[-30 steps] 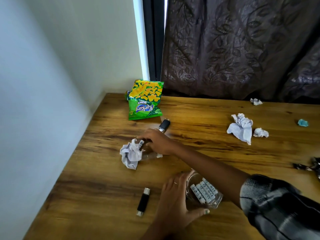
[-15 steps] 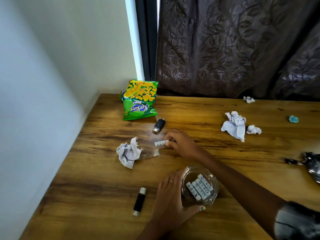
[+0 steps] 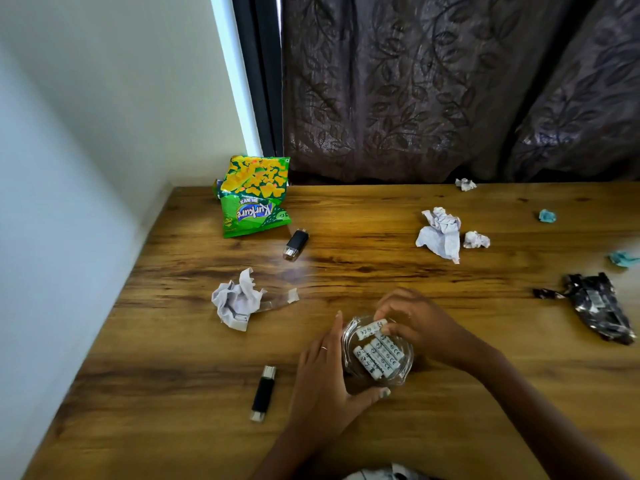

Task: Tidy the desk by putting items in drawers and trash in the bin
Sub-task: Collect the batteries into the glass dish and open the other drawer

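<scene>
A small clear glass bowl stands on the wooden desk near its front and holds several white batteries. My left hand cups the bowl's left side, thumb curled round its front rim. My right hand pinches one more white battery just over the bowl's far rim. Two black USB sticks lie on the desk: one left of my left hand, the other farther back.
A crumpled paper with a clear wrapper strip lies left of centre. A green snack bag leans at the back left. More crumpled paper, small scraps, teal bits and a black foil wrapper sit to the right.
My right hand picked a battery up from beside the crumpled paper and brought it back over the bowl. My left hand stayed on the bowl.
</scene>
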Tool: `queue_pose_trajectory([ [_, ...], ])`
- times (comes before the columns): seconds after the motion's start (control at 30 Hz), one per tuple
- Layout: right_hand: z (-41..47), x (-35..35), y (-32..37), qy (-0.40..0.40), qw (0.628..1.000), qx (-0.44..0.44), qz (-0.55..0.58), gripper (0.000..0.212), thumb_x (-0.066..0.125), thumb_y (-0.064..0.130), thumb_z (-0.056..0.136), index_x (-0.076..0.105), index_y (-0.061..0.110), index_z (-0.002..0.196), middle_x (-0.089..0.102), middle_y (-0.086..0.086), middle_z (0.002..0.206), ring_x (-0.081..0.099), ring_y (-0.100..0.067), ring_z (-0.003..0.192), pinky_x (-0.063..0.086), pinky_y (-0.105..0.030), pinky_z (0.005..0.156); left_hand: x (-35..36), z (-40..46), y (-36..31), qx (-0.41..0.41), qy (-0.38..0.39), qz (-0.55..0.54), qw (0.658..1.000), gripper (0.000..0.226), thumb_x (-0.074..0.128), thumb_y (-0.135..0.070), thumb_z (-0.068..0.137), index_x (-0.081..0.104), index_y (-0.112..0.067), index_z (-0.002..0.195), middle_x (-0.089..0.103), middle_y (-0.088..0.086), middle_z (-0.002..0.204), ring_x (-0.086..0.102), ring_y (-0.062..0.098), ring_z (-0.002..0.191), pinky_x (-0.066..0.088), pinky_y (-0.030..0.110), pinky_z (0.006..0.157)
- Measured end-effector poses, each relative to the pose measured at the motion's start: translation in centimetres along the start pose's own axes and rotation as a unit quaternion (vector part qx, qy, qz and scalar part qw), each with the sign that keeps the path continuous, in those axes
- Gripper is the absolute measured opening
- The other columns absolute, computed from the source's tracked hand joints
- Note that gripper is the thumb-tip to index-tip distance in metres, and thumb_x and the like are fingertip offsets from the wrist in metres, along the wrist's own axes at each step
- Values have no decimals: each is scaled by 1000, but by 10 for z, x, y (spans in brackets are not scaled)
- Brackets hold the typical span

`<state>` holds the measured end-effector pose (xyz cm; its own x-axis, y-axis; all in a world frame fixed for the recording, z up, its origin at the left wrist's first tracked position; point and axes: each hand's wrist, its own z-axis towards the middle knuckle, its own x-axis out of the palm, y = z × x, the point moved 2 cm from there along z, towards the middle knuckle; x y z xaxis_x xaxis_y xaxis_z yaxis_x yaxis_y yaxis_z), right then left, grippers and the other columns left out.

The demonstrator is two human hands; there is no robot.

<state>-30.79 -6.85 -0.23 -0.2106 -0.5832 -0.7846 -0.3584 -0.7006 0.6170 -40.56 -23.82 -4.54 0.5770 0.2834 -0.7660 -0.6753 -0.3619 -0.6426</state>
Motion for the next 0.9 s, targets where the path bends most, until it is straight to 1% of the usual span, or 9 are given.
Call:
queue_pose_trajectory([
  [0.13, 5, 13, 8, -35, 999, -20, -23, 14, 64, 21, 86, 65, 25, 99, 51, 13, 110, 44, -6, 108, 39, -27, 92, -1, -1, 0, 4, -5, -6, 1000, 118, 51, -85, 60, -16, -37, 145, 25, -16, 151, 20, 4, 136, 11, 20, 107],
  [0.33, 5, 13, 6, -96, 993, -17, -65, 12, 65, 21, 85, 68, 23, 96, 55, 9, 108, 45, -10, 106, 37, -26, 87, 0, 1, 0, 16, -11, -5, 1000, 118, 52, -84, 61, -16, -36, 145, 24, -15, 151, 13, -7, 127, 8, 18, 105],
  [0.43, 2, 18, 7, -99, 991, -19, -83, 12, 65, 22, 85, 70, 23, 96, 57, 6, 108, 45, -12, 105, 37, -27, 85, -1, 0, -1, 19, -14, -10, 1000, 117, 47, -88, 59, -16, -37, 143, 26, -15, 151, 17, -4, 129, 10, 20, 107],
  [0.5, 1, 23, 8, -96, 992, -11, -84, 14, 63, 23, 86, 70, 24, 98, 57, 6, 109, 44, -11, 105, 39, -30, 87, 0, 0, 0, 15, -14, -15, 1000, 117, 50, -87, 58, -17, -39, 142, 26, -15, 150, 20, 2, 134, 12, 21, 109],
  [0.6, 0, 27, 8, -96, 992, 0, -84, 15, 61, 25, 87, 69, 25, 100, 56, 6, 112, 43, -11, 108, 42, -36, 92, 2, -1, 1, 16, -25, -11, 999, 116, 51, -85, 60, -13, -38, 145, 28, -15, 150, 22, 4, 135, 13, 21, 108],
  [0.67, -3, 27, 8, -107, 991, 15, -80, 18, 61, 27, 88, 67, 25, 105, 52, 4, 118, 41, -11, 113, 40, -34, 95, 2, -2, 1, 21, -32, -13, 999, 116, 54, -82, 62, -10, -35, 147, 29, -15, 149, 23, 3, 134, 13, 20, 108],
  [0.77, -18, 27, 8, -158, 985, 27, -57, 28, 59, 29, 88, 63, 20, 115, 51, 0, 119, 43, -12, 114, 41, -33, 94, 4, -3, 0, 31, -40, -14, 999, 114, 57, -77, 65, -8, -32, 148, 30, -12, 149, 26, 5, 134, 16, 22, 109],
  [0.83, -32, 29, 6, -207, 977, 33, -46, 35, 49, 35, 88, 62, 17, 115, 54, -4, 116, 46, -13, 110, 47, -36, 89, 5, -4, 0, 37, -46, -9, 998, 114, 58, -75, 66, -7, -31, 148, 30, -10, 150, 29, 7, 135, 17, 23, 109],
  [0.9, -50, 34, 4, -259, 964, 48, -42, 38, 42, 35, 88, 62, 15, 113, 56, -5, 111, 49, -15, 104, 50, -37, 81, 7, -4, 0, 41, -54, -8, 998, 113, 60, -73, 66, -4, -29, 149, 30, -6, 151, 31, 10, 135, 22, 25, 108],
])
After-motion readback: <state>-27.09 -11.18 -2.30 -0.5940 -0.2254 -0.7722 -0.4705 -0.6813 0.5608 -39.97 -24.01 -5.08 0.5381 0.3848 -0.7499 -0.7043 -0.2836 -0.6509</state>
